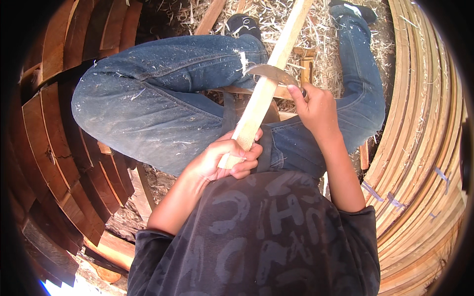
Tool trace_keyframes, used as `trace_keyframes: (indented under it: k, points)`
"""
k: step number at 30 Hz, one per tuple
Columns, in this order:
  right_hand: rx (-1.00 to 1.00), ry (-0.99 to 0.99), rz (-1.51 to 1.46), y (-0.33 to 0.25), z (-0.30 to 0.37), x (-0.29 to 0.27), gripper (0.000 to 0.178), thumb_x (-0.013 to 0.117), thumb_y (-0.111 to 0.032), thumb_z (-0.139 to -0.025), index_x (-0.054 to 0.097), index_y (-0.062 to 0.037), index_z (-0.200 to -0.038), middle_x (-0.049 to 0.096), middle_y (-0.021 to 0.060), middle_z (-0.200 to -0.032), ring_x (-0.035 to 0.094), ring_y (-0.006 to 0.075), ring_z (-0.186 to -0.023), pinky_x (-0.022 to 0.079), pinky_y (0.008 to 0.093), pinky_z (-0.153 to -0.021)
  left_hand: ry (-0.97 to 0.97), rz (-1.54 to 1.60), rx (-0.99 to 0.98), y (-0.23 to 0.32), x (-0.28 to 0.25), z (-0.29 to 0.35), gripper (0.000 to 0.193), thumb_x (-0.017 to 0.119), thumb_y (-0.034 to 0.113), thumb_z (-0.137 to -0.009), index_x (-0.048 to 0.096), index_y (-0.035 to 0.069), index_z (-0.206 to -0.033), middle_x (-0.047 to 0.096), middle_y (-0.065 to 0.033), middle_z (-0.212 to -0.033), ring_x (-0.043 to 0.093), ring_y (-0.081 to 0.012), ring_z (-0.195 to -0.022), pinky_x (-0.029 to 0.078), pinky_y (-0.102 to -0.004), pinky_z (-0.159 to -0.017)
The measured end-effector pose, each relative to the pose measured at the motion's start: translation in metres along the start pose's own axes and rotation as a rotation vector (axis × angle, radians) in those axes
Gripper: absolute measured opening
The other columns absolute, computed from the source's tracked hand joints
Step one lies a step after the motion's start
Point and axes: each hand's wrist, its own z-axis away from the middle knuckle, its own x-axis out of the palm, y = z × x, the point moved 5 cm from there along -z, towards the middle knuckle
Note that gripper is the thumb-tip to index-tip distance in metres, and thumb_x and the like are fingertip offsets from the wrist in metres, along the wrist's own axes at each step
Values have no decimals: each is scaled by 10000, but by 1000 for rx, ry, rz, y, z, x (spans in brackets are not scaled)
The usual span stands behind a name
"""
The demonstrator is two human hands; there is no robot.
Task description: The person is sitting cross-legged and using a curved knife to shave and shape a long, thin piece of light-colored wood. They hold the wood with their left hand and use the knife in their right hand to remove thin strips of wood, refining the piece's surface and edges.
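Observation:
A long pale wooden strip (261, 101) runs from my waist up and away to the right, past the top of the view. My left hand (229, 157) is wrapped round its near end, close to my belly. In my right hand (316, 106) is the handle of a curved knife (273, 73), most of that handle hidden by the fingers. Its grey blade lies across the strip, with the tip pointing left and a thin curl of wood shaving (243, 61) beside it. The strip passes over my lap between my bent legs.
Reddish-brown boards (52, 143) are stacked on my left. On my right, long pale strips (414, 123) lie in a bundle, with some tied by thin bands (395, 201). Wood shavings (316, 34) cover the ground ahead round my shoes (244, 24). A small wooden frame (307, 64) stands between my legs.

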Motion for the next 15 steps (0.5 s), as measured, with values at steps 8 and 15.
trace_keyframes:
  k: [8, 15]
  points:
    - [-156, 65, 198, 17, -30, -1, 561, 601, -547, -843, 591, -33, -615, 561, 173, -516, 610, 357, -526, 484, 428, -484, -36, 82, -21, -1, -4, -1, 458, 507, 103, -680, 379, 78, -1120, 382, -15, -717, 388, -94, -515, 293, -246, -463]
    - [58, 87, 303, 59, -82, -8, 688, 460, -654, -871, 664, -11, -737, 639, 211, -675, 646, 389, -690, 515, 461, -621, -9, 52, -25, -1, -5, -2, 480, 497, 101, -671, 381, 73, -1136, 397, -21, -719, 415, -98, -522, 351, -249, -472]
